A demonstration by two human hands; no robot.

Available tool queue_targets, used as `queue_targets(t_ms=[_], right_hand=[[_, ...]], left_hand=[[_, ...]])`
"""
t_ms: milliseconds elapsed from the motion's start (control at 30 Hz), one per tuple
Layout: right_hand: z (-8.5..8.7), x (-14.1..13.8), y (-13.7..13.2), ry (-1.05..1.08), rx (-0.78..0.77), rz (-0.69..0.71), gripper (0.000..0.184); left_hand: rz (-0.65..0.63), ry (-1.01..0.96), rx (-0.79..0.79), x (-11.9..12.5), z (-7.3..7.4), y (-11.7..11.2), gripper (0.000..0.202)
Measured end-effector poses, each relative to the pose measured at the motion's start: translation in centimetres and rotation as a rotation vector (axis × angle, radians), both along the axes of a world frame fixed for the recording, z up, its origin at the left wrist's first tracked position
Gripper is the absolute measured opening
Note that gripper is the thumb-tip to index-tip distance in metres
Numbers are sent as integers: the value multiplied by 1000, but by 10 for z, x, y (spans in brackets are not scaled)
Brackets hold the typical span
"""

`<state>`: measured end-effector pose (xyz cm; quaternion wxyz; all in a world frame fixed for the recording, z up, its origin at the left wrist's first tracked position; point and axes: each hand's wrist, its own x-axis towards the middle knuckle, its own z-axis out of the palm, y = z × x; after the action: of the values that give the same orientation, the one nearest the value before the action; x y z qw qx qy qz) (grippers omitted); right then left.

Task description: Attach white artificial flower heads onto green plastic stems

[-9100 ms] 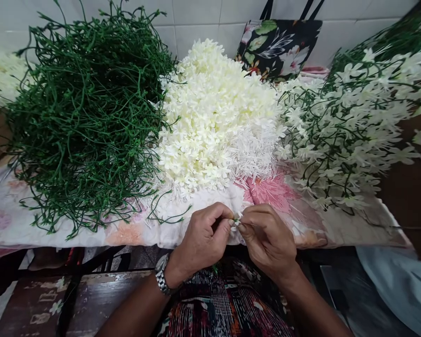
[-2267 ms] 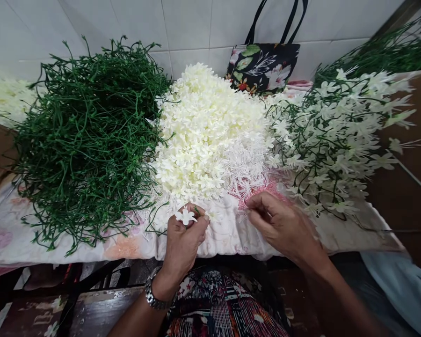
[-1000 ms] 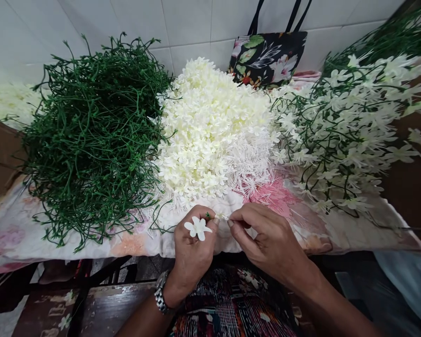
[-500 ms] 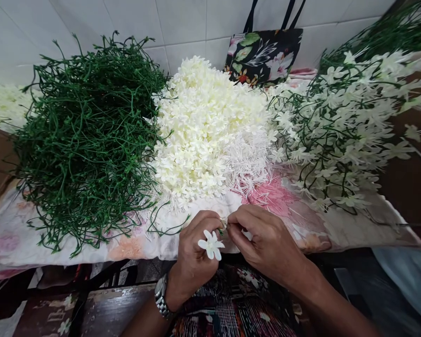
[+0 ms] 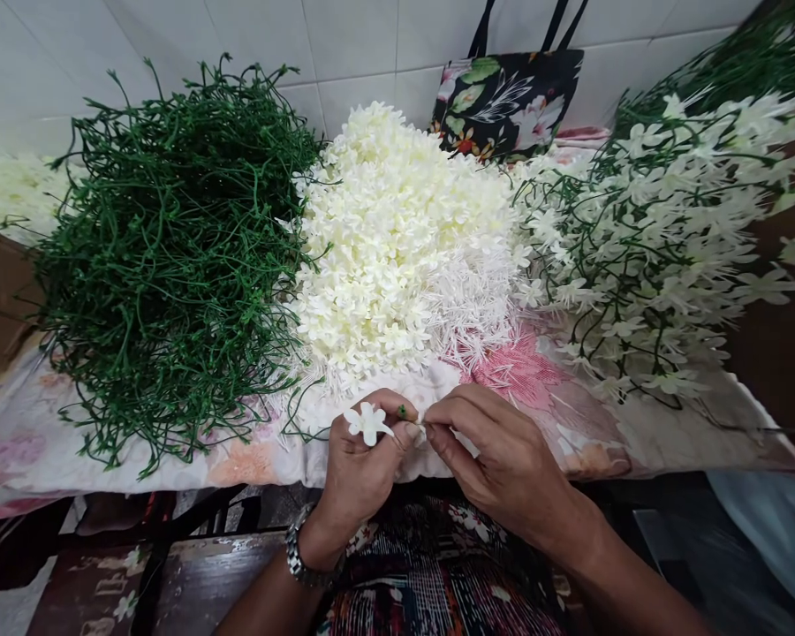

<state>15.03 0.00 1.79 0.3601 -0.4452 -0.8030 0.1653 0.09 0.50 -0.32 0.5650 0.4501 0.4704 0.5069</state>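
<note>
White flower (image 5: 368,423), clamped in left hand (image 5: 364,455), swung leftward; green stem tip (image 5: 402,411) clearer. Right hand (image 5: 503,442), apart earlier, meets left fingertips, pinching small white piece (image 5: 421,427): fine two-handed work apparently underway.

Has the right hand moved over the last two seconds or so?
Yes, leftward: against the pink print on the floral cloth, the right hand has shifted left, and is now close beside the left hand.

"Back wall (image 5: 358,44)?"
"White-tiled, thin-jointed."
"Furniture?"
"Cloth-covered desk (image 5: 252,464) before it, flowered pattern. Scuffed brown wood (image 5: 218,574) below, left."
"Light?"
"Brightest mid-desk, dim underneath."
</note>
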Motion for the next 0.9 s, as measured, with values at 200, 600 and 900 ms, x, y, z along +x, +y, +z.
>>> queue_targets(t_ms=[200, 600, 900], right_hand=[[-4, -2, -1, 163, -61, 43, 38], [-8, -5, -4, 252, -49, -46, 10], [17, 6, 1, 257, -137, 8, 11]], left_hand=[[72, -215, -180, 3, -1, -5, 17], [-4, -19, 69, -2, -5, -10, 10], [-42, 334, 390, -7, 13, -5, 11]])
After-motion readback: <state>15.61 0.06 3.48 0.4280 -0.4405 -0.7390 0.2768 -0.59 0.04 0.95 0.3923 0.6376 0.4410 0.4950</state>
